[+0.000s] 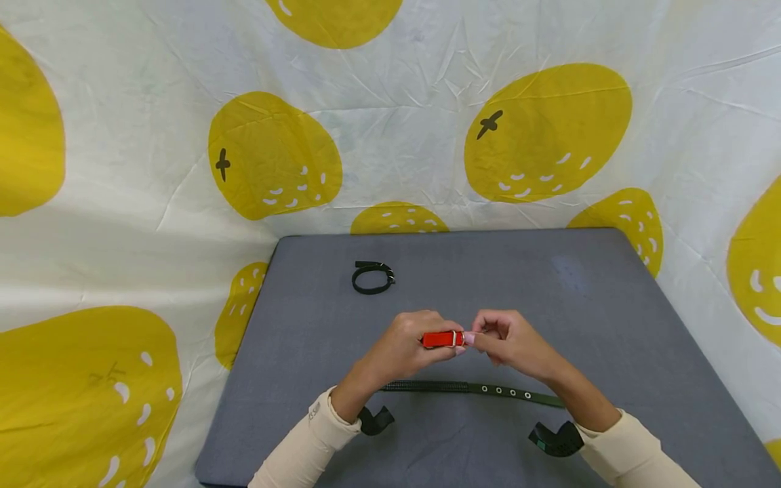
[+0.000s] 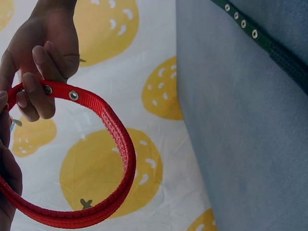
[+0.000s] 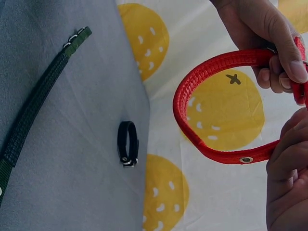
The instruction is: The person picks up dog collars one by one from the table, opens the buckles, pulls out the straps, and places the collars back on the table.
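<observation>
A red dog collar [image 1: 441, 339], bent into a loop, is held up above the table by both hands. My left hand [image 1: 405, 342] grips it near the metal buckle, thumb on one side and fingers on the other. At the buckle's right side, my right hand [image 1: 512, 346] pinches the strap end between thumb and fingers. In the left wrist view, metal eyelets show along the red collar [image 2: 130, 159] by the right hand's fingers [image 2: 41, 98]. The right wrist view shows the padded part of the loop [image 3: 180, 101]; the buckle there is partly cut off by the frame edge.
A green dog collar [image 1: 427, 386] lies stretched out on the grey table [image 1: 488, 271], nearer the body than the hands. Farther back lies a coiled black collar [image 1: 369, 291] with a metal buckle. White cloth with yellow fruit prints [image 1: 396, 156] hangs behind and beside the table.
</observation>
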Demonstrator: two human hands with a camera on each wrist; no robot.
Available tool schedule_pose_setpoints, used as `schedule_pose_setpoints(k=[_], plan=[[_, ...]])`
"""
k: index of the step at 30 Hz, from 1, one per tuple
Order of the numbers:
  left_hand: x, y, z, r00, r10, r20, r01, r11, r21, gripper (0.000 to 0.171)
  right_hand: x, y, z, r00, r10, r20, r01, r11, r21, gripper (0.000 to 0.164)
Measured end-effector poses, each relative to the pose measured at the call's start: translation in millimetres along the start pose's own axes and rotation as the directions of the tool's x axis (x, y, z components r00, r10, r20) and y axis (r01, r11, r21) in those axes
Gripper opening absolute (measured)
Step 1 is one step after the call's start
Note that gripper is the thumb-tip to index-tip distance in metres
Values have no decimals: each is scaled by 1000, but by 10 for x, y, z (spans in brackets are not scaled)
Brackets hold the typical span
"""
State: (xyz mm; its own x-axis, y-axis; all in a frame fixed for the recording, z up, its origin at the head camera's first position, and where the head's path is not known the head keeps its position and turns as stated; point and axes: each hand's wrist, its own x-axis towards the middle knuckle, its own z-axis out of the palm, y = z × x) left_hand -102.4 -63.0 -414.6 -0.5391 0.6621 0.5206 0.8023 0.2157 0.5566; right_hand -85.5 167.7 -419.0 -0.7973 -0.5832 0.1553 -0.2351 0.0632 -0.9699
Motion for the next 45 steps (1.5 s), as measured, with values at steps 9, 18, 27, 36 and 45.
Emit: schedule_pose_setpoints(k=[9, 18, 27, 36, 45], plan=[[7, -11, 6, 1000, 17, -24, -16, 999, 29, 20, 3, -11, -3, 998, 16, -52, -17, 1000, -25, 16], [5, -17, -16, 999, -7, -50, 8, 1000, 28, 20, -1, 3, -37, 995, 34, -93, -34, 999, 3, 19], [10, -43, -57, 998, -26, -59, 26, 1000, 9, 18, 7, 14, -66, 988, 37, -149, -36, 999, 3, 20], [16, -46, -57, 998, -44, -39, 44, 999, -11, 19, 32, 51, -44, 982, 50, -182, -62, 996, -60, 22], [1, -52, -41, 996, -66, -53, 64, 997, -39, 15, 18, 50, -40, 974, 39, -224, -53, 997, -58, 26]])
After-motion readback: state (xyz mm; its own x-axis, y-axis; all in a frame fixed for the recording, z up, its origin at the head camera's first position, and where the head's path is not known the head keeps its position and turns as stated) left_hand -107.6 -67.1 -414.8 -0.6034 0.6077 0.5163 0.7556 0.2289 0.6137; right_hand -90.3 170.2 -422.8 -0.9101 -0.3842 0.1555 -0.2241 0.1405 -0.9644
